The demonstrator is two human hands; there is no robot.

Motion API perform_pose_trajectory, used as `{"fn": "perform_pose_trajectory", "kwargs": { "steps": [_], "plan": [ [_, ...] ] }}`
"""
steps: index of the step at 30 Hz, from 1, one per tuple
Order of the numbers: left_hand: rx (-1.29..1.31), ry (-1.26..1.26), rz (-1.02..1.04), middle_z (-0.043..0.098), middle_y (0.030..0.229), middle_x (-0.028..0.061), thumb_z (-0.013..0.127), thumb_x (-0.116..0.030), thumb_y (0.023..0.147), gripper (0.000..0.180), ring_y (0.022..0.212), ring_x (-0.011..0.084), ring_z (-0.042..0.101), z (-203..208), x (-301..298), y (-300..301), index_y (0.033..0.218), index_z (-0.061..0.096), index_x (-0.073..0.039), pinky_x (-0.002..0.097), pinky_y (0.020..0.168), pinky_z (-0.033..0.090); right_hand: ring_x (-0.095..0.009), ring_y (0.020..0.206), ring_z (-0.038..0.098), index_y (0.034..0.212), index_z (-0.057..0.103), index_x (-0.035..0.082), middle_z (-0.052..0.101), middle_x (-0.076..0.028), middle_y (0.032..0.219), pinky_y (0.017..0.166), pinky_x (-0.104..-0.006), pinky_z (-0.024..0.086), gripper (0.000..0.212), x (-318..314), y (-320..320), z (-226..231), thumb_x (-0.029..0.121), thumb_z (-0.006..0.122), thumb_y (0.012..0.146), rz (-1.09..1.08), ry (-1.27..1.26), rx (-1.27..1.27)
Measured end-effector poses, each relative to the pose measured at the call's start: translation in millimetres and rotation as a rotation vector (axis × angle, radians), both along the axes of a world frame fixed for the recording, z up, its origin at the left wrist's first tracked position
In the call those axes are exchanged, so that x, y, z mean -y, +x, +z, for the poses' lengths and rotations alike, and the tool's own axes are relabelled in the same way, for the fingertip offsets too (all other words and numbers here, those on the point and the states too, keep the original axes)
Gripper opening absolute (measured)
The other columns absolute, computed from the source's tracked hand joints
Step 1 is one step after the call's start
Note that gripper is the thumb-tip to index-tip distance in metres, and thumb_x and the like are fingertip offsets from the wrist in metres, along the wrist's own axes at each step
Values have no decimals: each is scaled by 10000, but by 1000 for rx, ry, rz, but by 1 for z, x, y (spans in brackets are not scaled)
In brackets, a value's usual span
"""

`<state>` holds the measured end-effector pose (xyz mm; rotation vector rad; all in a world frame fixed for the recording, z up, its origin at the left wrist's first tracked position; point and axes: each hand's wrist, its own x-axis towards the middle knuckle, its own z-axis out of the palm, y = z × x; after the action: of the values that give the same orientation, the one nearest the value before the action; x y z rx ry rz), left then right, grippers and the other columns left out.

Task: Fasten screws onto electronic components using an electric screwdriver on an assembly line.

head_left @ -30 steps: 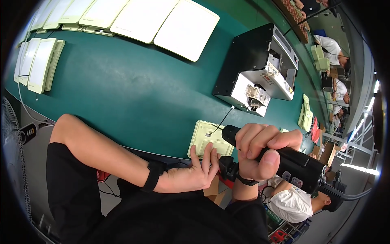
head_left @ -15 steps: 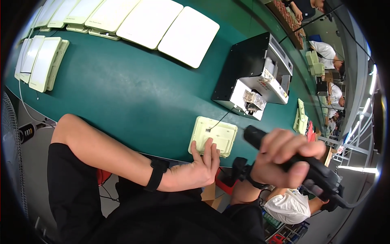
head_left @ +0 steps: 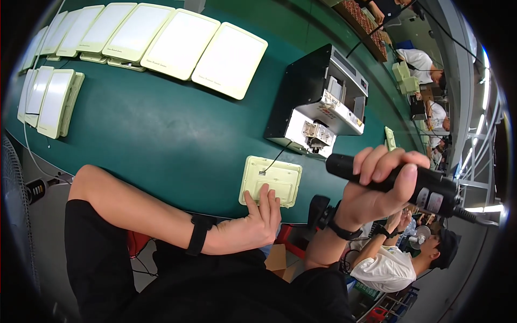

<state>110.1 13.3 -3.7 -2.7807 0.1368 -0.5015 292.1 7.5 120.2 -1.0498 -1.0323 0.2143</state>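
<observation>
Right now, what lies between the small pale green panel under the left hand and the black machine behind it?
In the head view, only bare green table and a thin black wire running from the small pale green panel toward the black machine.

Two hands, one electric screwdriver

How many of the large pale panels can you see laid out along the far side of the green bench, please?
4 clearly: large pale panels lie side by side along the far edge. More narrow ones continue toward the far left corner, too foreshortened to count, and a separate stack lies at the left.
</observation>
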Motion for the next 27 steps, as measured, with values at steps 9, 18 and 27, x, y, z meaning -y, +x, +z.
{"fn": "perform_pose_trajectory", "kwargs": {
  "steps": [9,18,27],
  "plan": [
    [-1,29,-5,735,1063,279,528,-198,923,388,1029,441,728,-1,1,-1,1109,711,89,449,630,644,-127,434,371,1093,516,74,454,-37,626,412,-309,358,189,16,1,-36,229,569,999,24,-42,14],
    [-24,90,-19,737,1049,279,522,-203,904,406,1024,422,735,0,-1,1,1114,711,89,440,617,639,-125,438,371,1065,498,66,447,-40,620,420,-308,367,197,15,1,-48,231,583,999,42,-53,-65],
    [-41,91,-15,737,1063,271,511,-201,903,422,1019,422,736,3,-1,3,1139,708,87,427,605,630,-123,443,366,1020,490,79,429,-37,617,429,-306,369,164,13,7,-51,210,586,997,32,-57,-58]
  ]
}}
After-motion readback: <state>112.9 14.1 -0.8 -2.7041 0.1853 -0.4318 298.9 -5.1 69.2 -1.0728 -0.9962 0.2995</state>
